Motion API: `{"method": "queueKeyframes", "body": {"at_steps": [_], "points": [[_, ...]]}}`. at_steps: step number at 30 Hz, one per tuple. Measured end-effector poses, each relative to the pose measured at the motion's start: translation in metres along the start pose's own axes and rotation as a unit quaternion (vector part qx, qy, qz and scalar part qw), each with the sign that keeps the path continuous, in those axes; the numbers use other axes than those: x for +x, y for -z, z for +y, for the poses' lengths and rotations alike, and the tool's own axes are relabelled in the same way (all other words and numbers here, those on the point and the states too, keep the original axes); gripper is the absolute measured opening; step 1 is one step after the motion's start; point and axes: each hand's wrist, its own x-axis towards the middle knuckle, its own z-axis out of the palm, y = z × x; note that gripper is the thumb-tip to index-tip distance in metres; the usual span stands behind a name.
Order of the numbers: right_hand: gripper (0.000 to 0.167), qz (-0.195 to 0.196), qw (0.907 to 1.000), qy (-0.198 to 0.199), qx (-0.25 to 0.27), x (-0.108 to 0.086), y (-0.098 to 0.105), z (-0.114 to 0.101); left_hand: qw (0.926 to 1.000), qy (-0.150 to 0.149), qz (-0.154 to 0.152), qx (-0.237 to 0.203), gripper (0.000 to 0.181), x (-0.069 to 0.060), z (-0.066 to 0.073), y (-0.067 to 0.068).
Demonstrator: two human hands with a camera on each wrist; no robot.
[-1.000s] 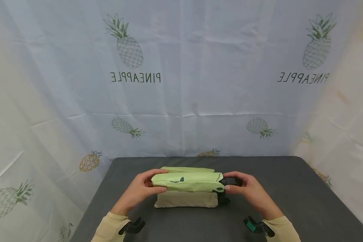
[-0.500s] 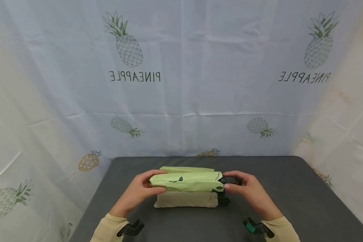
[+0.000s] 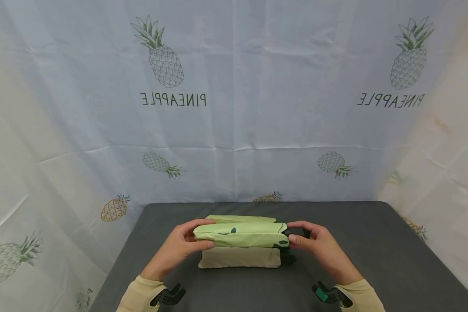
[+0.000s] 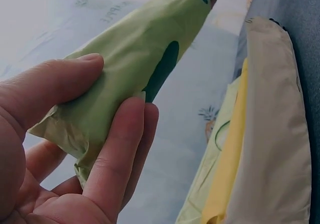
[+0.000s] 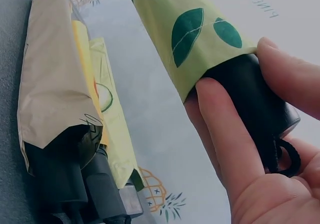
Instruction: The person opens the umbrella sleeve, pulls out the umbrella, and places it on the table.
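Note:
A folded umbrella in a light green sleeve with dark green leaves (image 3: 242,235) is held level above the table between both hands. My left hand (image 3: 181,240) grips its closed sleeve end, thumb on one side and fingers on the other in the left wrist view. At the other end my right hand (image 3: 321,245) pinches around the black handle (image 5: 250,104) and the sleeve's mouth; a black strap loop (image 5: 290,159) hangs there. Below lie a beige-sleeved umbrella (image 3: 239,258), a yellow-sleeved one (image 4: 232,164) and a pale green one (image 5: 112,114), side by side.
The dark grey table (image 3: 257,290) reaches back to a hanging white cloth (image 3: 249,121) printed with pineapples. Black handles (image 5: 102,184) of the lying umbrellas point to the right. Black wrist straps (image 3: 169,295) sit at both cuffs.
Both hands keep hold of the leaf-patterned umbrella, which stays at nearly the same place. Only a very slight shift of the hands and the head view shows.

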Motion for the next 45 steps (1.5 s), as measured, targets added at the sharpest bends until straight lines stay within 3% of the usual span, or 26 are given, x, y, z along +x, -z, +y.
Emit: {"method": "queueKeyframes", "body": {"at_steps": [9,16,21,28,36,45], "points": [[0.049,-0.014,0.9982,0.021,0.055,-0.004,0.003,0.001,0.9997,-0.01,-0.02,-0.004,0.064,-0.001,-0.001,-0.002],[0.031,-0.042,0.9934,0.042,0.098,-0.004,0.01,0.001,0.9998,0.005,-0.019,-0.009,0.063,0.001,-0.003,-0.003],[0.03,-0.05,0.9907,0.053,0.115,-0.003,0.015,0.003,0.9994,0.012,-0.025,-0.019,0.064,0.0,-0.003,-0.005],[0.027,-0.023,0.9902,0.039,0.132,-0.004,0.02,0.007,0.9994,0.016,-0.016,-0.025,0.068,-0.001,-0.003,-0.006],[0.027,0.0,0.9873,0.021,0.158,-0.012,0.022,0.011,0.9986,0.008,-0.041,-0.032,0.061,0.001,-0.003,-0.008],[0.025,0.025,0.985,-0.003,0.171,-0.017,0.023,0.012,0.9989,0.008,-0.037,-0.028,0.06,0.001,-0.005,-0.009]]}}
